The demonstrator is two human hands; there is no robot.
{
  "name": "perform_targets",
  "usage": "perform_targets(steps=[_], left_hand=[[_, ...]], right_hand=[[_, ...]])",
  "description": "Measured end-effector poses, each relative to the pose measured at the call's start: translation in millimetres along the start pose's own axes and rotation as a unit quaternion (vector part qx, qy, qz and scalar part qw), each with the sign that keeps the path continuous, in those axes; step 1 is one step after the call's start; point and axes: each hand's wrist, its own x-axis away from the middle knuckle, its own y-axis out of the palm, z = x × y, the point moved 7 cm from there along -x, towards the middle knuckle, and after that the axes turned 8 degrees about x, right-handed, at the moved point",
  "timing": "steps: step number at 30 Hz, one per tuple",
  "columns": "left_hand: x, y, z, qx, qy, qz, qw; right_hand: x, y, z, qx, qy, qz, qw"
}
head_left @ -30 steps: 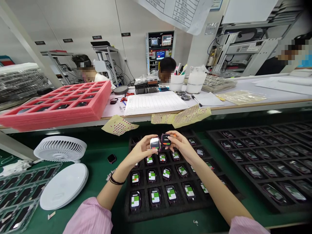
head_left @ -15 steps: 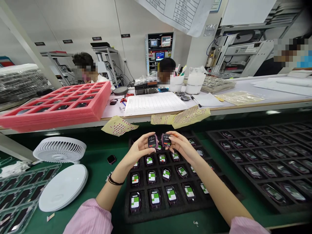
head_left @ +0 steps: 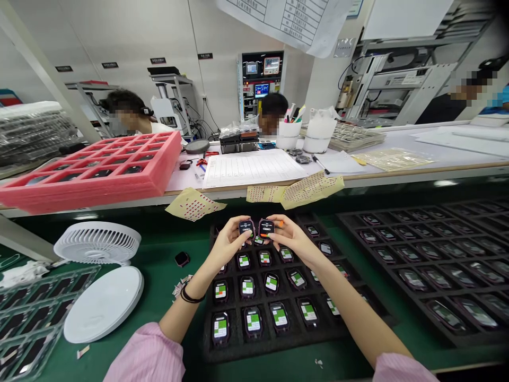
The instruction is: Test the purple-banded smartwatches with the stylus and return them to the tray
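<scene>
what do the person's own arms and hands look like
Pink sleeves with fine stripes end near the elbows. Thin dark bands circle the left wrist. The left hand and right hand wear no gloves; an orange spot at the latter is unclear.

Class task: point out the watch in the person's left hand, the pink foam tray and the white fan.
Watch (head_left: 245,226) in the left hand (head_left: 225,243): head view, on its dark screen.
Pink foam tray (head_left: 89,195): head view, on its front wall.
White fan (head_left: 96,242): head view, on its slatted head.
</scene>
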Motion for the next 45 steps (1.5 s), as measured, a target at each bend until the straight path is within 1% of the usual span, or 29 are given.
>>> perform_targets(steps=[7,18,24,29,34,42,45], left_hand=[[0.1,-2.4,-0.6,-0.016,0.002,0.001,1.0],[1.8,2.2,1.7,-0.032,0.0,-0.014,0.999],[2.1,2.4,-1.0,-0.024,-0.007,-0.021,0.999],[0.6,2.8,-2.9,-0.018,-0.009,-0.021,1.0],[0.0,2.6,-5.4,-0.016,-0.01,-0.022,1.0],[0.8,3.2,-7.4,-0.017,-0.02,-0.026,0.999],[1.0,2.9,-8.0,-0.019,-0.022,-0.027,0.999]], right_hand=[[-1.5,-2.1,2.0,0.003,-0.001,0.009,1.0],[-3.5,-9.5,3.3,0.0,0.016,0.061,0.998],[-4.1,-7.6,2.9,-0.014,0.005,0.035,0.999],[-1.8,-4.5,1.6,-0.002,0.002,0.008,1.0],[-3.5,-5.3,3.5,0.0,0.003,0.02,1.0],[-3.0,-8.2,2.8,0.011,0.021,0.061,0.998],[-3.2,-8.9,2.6,0.008,0.02,0.06,0.998]])
